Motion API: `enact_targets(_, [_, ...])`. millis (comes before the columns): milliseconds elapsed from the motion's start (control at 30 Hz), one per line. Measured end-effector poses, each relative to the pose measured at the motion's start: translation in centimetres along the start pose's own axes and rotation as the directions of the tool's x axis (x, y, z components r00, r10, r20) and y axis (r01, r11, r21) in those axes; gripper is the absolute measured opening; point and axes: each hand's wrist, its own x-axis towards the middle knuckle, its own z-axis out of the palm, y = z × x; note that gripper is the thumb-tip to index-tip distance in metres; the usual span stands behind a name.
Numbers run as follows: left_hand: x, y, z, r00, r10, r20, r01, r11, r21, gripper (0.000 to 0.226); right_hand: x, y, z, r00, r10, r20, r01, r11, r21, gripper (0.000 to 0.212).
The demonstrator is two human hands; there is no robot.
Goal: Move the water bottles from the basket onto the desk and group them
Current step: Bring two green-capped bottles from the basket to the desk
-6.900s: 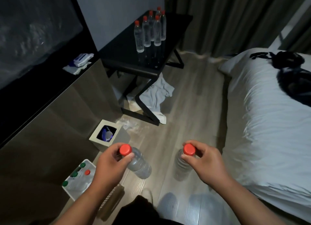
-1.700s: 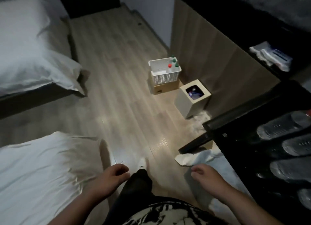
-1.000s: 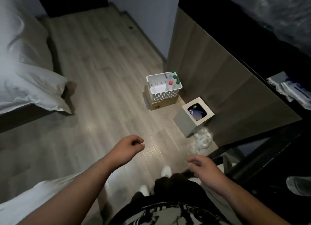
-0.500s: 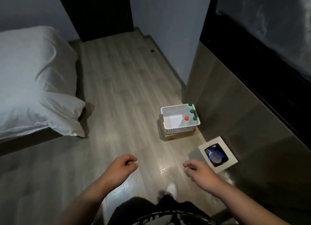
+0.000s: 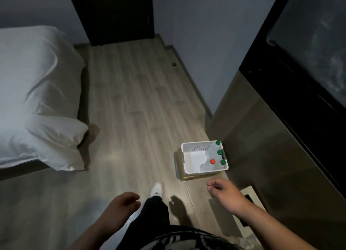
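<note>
The white basket (image 5: pixel 198 170) has come closer, now at lower right of the frame, with four water bottles (image 5: pixel 210 152) along its right wall. Left hand (image 5: pixel 121 205) and right hand (image 5: pixel 224 195) hang empty, fingers loosely curled.

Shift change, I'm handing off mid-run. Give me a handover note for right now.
Left hand: empty, fingers loosely curled.
Right hand: empty, loosely curled, the nearer one to the basket.
The basket is beside the wood panel and holds four bottles: three with green caps, one with a red cap.
The desk is out of view, so what is placed there cannot be checked.
Left to do: carry these four to the desk and group them.
</note>
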Motion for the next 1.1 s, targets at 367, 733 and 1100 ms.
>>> enact_targets(367, [20.9, 19.7, -5.1, 0.934, 0.232, 0.272, -0.314, 0.896, 0.314, 0.011, 6.5, -2.8, -4.1, 0.930, 0.243, -0.274, -0.207, 0.966, 0.156, 0.008])
enact_targets(733, [29.2, 28.9, 7.1, 0.886, 0.130, 0.446, -0.370, 0.777, 0.509, 0.010, 10.1, 1.3, -8.2, 0.833, 0.476, -0.281, -0.325, 0.834, 0.446, 0.011])
enact_targets(1100, [44.3, 28.8, 20.9, 0.799, 0.017, 0.600, -0.483, 0.612, 0.626, 0.033, 25.4, 9.9, -13.4, 0.773, 0.547, -0.322, -0.421, 0.821, 0.387, 0.009])
